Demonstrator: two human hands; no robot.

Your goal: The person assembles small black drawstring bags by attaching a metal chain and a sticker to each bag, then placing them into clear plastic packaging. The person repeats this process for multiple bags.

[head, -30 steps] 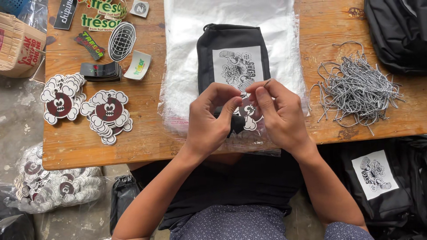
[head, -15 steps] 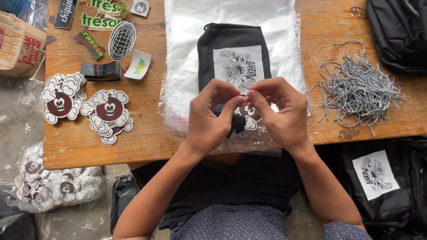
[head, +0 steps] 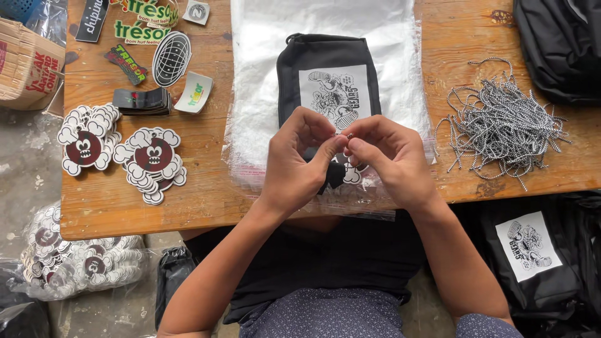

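Cloud-shaped tag [head: 346, 172]: flat die-cut card, white scalloped edge, dark red centre, mostly hidden behind the two hands; it sits at the near middle of the surface, over the lower end of the black pouch.

Surface [head: 206, 188]: worn brown wood planks, scratched, stained at the far right.

Plastic bags [head: 263, 94]: stack of clear, glossy, crinkled sleeves at the centre of the surface, overhanging its near edge.

Black pouch [head: 328, 69]: soft fabric, rectangular, drawstring top, lying on the plastic bags; a white rectangular label with a black line drawing is on its front.

Cord pile [head: 501, 122]: loose tangle of thin black-and-white twisted strings, right of the bags.

Tag stacks [head: 150, 163]: two fanned heaps of matching cloud-shaped cards, left of the bags.

Stickers [head: 170, 57]: assorted, far left; an oval black-and-white grid sticker, green lettered cut-outs, a small dark stack.

Left hand [head: 294, 166]: raised over the pouch, fingers curled, thumb and forefinger pinched together on a tiny piece at the tag's top.

Right hand [head: 388, 159]: mirrors it, knuckles up, fingertips meeting those of the left hand; its grip is closed on the same small piece, too small to identify.
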